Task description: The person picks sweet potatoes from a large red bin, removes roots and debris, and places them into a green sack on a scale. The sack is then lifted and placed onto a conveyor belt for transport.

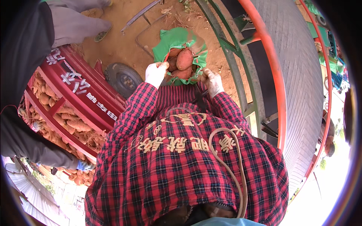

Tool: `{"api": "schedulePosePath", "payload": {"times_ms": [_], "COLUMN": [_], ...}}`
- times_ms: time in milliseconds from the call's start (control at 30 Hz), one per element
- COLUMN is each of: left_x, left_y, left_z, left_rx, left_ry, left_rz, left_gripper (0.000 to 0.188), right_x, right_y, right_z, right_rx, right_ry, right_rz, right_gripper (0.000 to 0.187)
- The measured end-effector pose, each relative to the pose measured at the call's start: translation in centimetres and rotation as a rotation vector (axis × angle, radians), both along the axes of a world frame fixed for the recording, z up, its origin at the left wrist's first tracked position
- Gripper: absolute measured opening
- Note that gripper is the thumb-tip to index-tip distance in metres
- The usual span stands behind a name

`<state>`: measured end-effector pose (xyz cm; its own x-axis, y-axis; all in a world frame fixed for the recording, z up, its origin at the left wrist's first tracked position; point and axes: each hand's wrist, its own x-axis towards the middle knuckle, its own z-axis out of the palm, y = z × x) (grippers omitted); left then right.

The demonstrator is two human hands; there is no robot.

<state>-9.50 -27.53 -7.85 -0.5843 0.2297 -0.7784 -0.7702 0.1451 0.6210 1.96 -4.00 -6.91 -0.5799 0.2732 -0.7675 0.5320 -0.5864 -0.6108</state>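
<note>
A green sack [164, 42] stands in front of me, its mouth wide around several reddish sweet potatoes [184, 59]. My left hand [155, 74], in a white glove, pinches the near left part of the sack's rim. On the right side of the mouth, my right hand [213, 81] wears a soiled whitish glove, and its fingers are closed on the sack's edge. Both of my arms reach forward in red plaid sleeves. How deep the sack is filled below the top layer is hidden.
At left, a red truck bed [81, 77] holds many sweet potatoes [75, 124], with a wheel [123, 80] nearby. Other people stand there; one gloved hand [85, 165] touches the load. On the right run a green metal frame [241, 56] and an orange-red rail [277, 75].
</note>
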Motion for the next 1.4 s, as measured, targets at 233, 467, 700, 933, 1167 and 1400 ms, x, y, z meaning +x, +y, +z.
{"api": "schedulePosePath", "payload": {"times_ms": [233, 467, 700, 933, 1167, 1400], "left_x": [3.1, 4.8, 6.2, 3.1, 4.2, 2.4], "left_y": [1.4, 3.7, 1.4, 2.3, 2.8, 2.3], "left_z": [-4.9, -11.8, -11.2, -5.5, -5.6, -9.4], "left_rx": [-0.222, 0.233, -0.616, -0.386, -0.394, -0.118], "left_ry": [0.201, 0.2, 1.037, 0.588, 0.503, 0.456], "left_rz": [-0.331, -0.347, -0.961, -0.278, -0.267, -0.172], "left_gripper": [0.028, 0.029, 0.029, 0.042, 0.038, 0.039], "right_x": [-5.4, -1.4, -5.6, -7.3, -7.3, -4.3], "right_y": [-4.7, -6.4, -6.4, -1.3, -2.6, -4.2], "right_z": [-0.5, -0.1, -4.4, -9.3, -9.1, -2.9], "right_rx": [0.362, 0.538, 0.191, 0.029, -0.144, 0.097], "right_ry": [0.018, -0.176, 0.046, 0.139, 0.149, 0.205], "right_rz": [0.365, 0.969, 0.638, 0.484, 0.492, 0.785], "right_gripper": [0.027, 0.051, 0.035, 0.028, 0.027, 0.038]}}
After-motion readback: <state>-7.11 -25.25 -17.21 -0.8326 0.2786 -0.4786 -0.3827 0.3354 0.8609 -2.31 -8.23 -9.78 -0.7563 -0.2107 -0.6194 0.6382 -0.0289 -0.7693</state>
